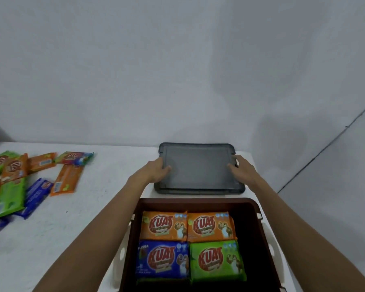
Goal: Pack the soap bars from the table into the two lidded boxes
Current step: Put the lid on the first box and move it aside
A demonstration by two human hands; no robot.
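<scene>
A brown box [198,202] stands open right in front of me, holding several wrapped soap bars: two orange ones [163,225] at the back, a blue one [162,259] and a green one [217,260] at the front. Behind it a grey translucent lid [198,169] lies flat on the white table. My left hand [156,169] grips the lid's left edge, thumb on top. My right hand [240,167] grips its right edge near the handle tab. More orange, green and blue soap bars [65,180] lie scattered at the table's left.
The white table [72,239] meets a plain grey wall at the back. White latch handles [270,241] stick out from the brown box's sides. The table's right edge runs just past the lid and box.
</scene>
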